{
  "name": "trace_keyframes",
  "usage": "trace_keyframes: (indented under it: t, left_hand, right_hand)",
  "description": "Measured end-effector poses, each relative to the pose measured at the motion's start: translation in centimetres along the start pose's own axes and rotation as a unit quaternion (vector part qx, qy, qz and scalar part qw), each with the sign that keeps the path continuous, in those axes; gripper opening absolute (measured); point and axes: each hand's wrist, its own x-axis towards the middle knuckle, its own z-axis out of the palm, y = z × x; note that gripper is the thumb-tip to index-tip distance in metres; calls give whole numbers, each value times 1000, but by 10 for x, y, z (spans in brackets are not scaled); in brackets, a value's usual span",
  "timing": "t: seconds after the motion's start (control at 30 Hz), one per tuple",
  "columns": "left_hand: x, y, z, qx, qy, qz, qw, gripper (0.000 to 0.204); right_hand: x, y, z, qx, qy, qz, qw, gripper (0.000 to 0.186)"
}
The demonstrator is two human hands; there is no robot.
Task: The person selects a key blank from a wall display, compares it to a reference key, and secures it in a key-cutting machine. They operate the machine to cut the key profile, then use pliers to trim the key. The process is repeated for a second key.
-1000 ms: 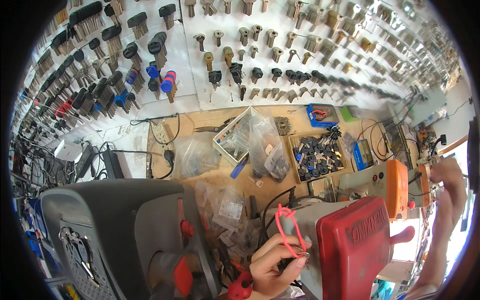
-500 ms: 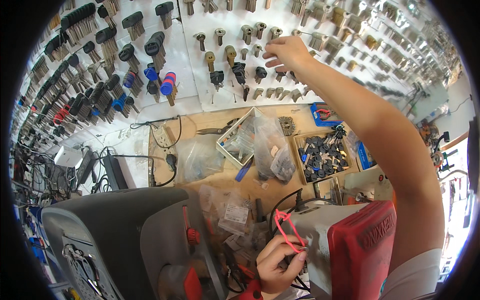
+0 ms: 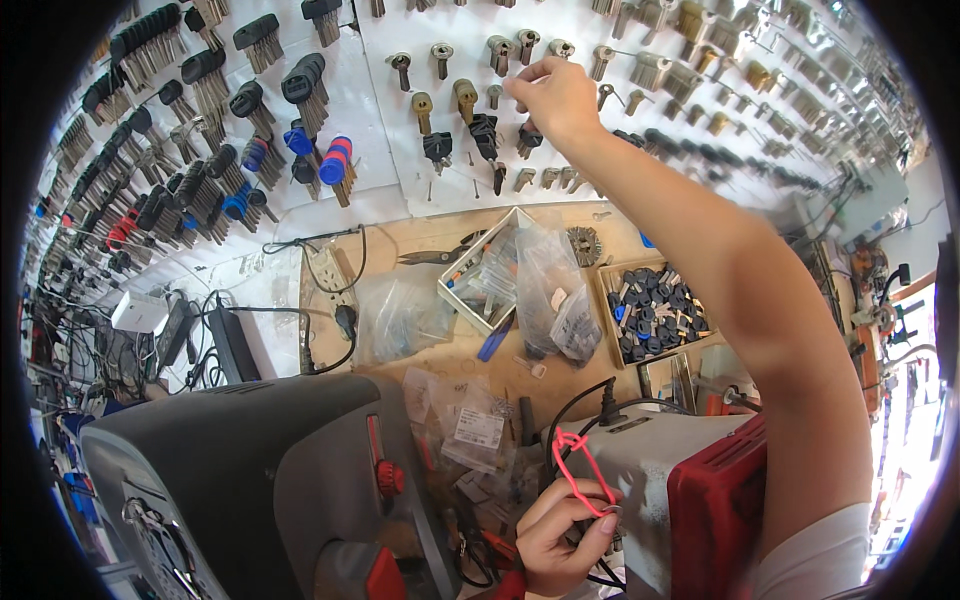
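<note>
My left hand (image 3: 565, 535) is closed at the lower middle, in front of the grey and red machine (image 3: 640, 470). Thumb and fingers pinch a knotted pink cord loop (image 3: 562, 462); a small metal piece shows at the fingertips, its kind unclear. Up at the white wall panel (image 3: 385, 130), my right hand (image 3: 556, 98) has its fingers curled in among the hanging key blanks. The fingertips cover a spot beside a small key blank (image 3: 494, 95), below a longer key blank (image 3: 500, 54). What they grip, if anything, is hidden.
A dark grey machine (image 3: 240, 470) fills the lower left. On the wooden bench lie a white tray (image 3: 462, 305), plastic bags (image 3: 545, 270), pliers (image 3: 435, 257) and a box (image 3: 612, 330) of black-headed keys. Black cables (image 3: 355, 270) and a power strip (image 3: 328, 275) lie left.
My right hand has moved a little left, and its fingertips now cover a small key blank that was visible beside them. My left hand keeps the pink cord loop.
</note>
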Motion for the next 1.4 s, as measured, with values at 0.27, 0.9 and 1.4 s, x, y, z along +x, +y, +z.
trace_keyframes:
  t: [0.27,0.9,1.4]
  left_hand:
    - [-1,3,1,-6,-12,-24,1000,4]
    - [-1,0,-1,-4,-24,-7,1000,5]
    - [-1,0,-2,-5,-29,-18,999,6]
  right_hand:
    - [3,-16,5,63,-4,29,998,15]
    - [-6,-6,-6,315,-104,108,937,16]
    - [-8,-2,-4,373,-128,150,907,16]
